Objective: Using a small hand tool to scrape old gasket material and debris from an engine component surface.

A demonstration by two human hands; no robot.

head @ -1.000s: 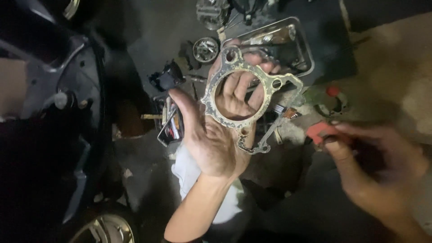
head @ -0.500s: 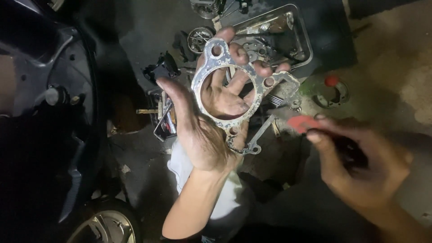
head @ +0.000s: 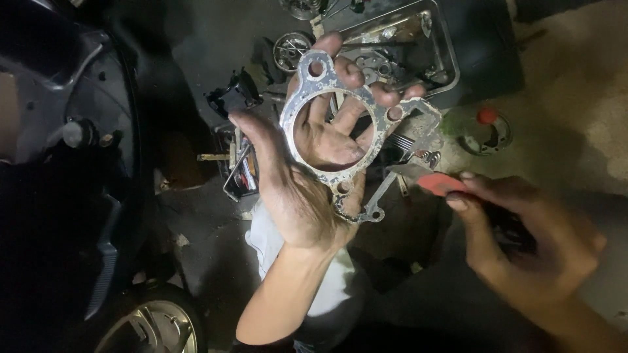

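At the far left stands a dark machine body [head: 59,163], with a wheel [head: 147,327] at the bottom edge. The left hand [head: 307,176] lies palm up in the middle, its fingers [head: 343,72] spread open behind a flat metal gasket [head: 337,117] with a large round hole, which rests on the palm and fingertips. Above it sits a metal tray [head: 445,59] of small parts on the floor. At the right, the right hand [head: 523,242] has its fingers curled around a red-handled scraper [head: 435,182], whose blade reaches to just beside the gasket's lower edge.
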